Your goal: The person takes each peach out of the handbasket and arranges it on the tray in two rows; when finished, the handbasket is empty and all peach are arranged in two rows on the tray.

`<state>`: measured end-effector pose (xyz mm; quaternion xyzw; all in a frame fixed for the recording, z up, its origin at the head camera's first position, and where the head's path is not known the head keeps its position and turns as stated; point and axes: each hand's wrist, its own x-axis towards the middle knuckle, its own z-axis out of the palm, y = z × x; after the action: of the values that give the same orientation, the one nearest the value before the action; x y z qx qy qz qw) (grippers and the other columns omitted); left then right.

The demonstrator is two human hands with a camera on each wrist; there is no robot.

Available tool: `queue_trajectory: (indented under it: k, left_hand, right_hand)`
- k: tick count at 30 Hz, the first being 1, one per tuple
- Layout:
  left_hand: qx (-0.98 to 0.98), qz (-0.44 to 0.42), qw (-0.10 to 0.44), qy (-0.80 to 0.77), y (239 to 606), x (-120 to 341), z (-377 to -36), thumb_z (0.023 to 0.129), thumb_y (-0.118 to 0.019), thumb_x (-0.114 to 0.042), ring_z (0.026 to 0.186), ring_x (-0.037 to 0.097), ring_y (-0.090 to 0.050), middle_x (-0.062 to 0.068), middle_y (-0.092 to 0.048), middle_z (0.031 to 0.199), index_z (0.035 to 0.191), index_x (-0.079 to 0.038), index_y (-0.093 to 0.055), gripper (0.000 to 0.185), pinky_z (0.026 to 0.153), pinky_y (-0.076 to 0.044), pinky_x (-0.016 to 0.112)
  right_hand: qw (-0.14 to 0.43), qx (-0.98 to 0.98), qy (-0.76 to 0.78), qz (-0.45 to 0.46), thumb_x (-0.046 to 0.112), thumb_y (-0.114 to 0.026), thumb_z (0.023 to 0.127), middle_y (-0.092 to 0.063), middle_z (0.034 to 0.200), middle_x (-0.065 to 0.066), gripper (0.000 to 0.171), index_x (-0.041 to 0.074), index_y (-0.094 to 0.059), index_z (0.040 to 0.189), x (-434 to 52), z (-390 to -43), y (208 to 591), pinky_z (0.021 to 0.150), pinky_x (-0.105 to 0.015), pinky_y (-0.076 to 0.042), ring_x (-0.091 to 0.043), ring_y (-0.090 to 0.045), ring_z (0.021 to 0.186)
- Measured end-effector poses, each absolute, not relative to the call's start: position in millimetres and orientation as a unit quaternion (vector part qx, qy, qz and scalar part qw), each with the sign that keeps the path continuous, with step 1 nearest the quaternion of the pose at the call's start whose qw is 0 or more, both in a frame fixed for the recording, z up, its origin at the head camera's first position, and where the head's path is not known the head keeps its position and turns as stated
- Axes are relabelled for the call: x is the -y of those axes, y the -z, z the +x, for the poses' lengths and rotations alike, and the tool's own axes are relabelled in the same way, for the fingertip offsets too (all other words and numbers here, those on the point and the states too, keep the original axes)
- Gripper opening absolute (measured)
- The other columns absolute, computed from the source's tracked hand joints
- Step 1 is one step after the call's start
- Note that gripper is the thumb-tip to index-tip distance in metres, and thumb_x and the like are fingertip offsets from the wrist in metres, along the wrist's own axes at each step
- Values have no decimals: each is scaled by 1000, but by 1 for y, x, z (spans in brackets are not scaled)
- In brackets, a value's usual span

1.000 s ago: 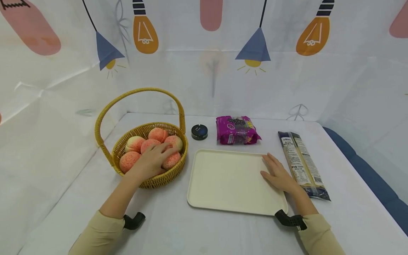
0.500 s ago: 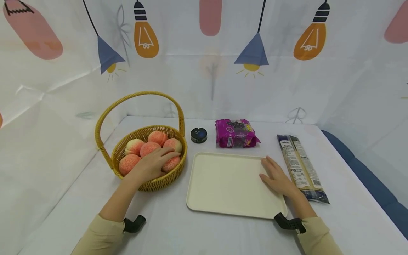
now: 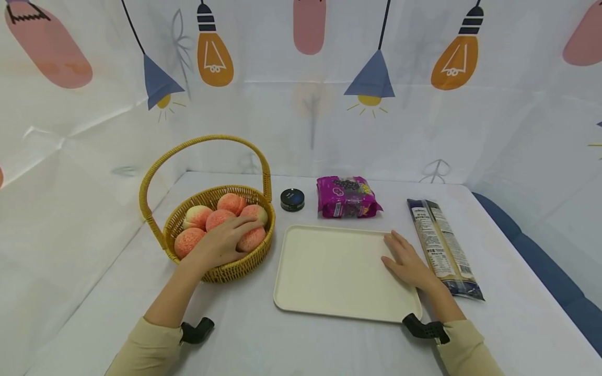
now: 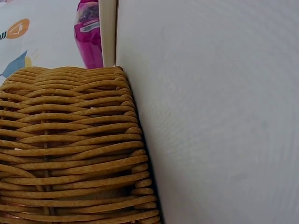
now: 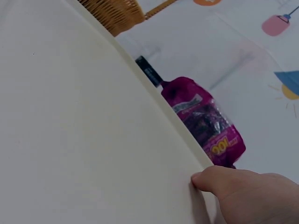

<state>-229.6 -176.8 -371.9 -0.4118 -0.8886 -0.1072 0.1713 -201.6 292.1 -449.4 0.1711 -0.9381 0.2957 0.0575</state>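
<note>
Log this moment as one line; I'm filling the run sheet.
left hand: grips peach in wicker basket | right hand: flat on cream tray | behind tray: purple snack bag, round tin

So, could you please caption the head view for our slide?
Left hand on peaches in a wicker basket; right hand resting on a cream tray.

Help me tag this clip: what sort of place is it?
Probably a staged tabletop set, not a real kitchen: a printed lamp backdrop curtains the white table, where a peach basket, tray and packaged foods are neatly arranged.
</note>
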Motion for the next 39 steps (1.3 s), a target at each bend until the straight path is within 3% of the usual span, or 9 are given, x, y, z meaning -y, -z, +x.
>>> queue_trajectory:
  k: [10, 15, 20, 27, 39]
  left_hand:
    - [896, -388, 170, 135, 368, 175, -229, 68, -77, -21, 109, 27, -52, 10, -51, 125, 123, -8, -54, 60, 86, -45, 43]
    - [906, -358, 172, 145, 362, 174, -227, 68, -75, -26, 108, 28, -53, 10, -48, 128, 126, -8, -52, 65, 83, -46, 46]
    - [910, -342, 168, 161, 357, 171, -229, 69, -75, -27, 108, 31, -52, 11, -47, 129, 129, -10, -50, 67, 87, -42, 48]
    - [904, -340, 204, 162, 349, 163, -229, 68, -77, -31, 103, 31, -54, 8, -50, 125, 126, -14, -53, 65, 86, -42, 49]
    - [895, -329, 244, 178, 332, 146, -225, 68, -77, -32, 113, 22, -49, 1, -50, 129, 127, -16, -53, 65, 80, -47, 40]
  right_hand:
    - [51, 939, -295, 168, 23, -56, 91, -17, 144, -30, 60, -7, -32, 137, -292, -203, 448, 99, -62, -16, -49, -17, 129]
    - [57, 940, -290, 172, 21, -57, 90, -19, 143, -31, 58, -7, -34, 136, -293, -202, 448, 99, -62, -16, -49, -18, 128]
    - [53, 940, -291, 168, 21, -57, 90, -19, 143, -30, 58, -8, -34, 136, -293, -201, 445, 100, -61, -17, -49, -18, 129]
    - [50, 940, -294, 164, 21, -57, 91, -18, 144, -29, 58, -7, -34, 136, -295, -200, 447, 100, -61, -17, -48, -17, 129]
    - [44, 938, -302, 164, 24, -56, 91, -15, 144, -30, 58, -6, -35, 136, -292, -202, 448, 99, -63, -16, -49, -15, 129]
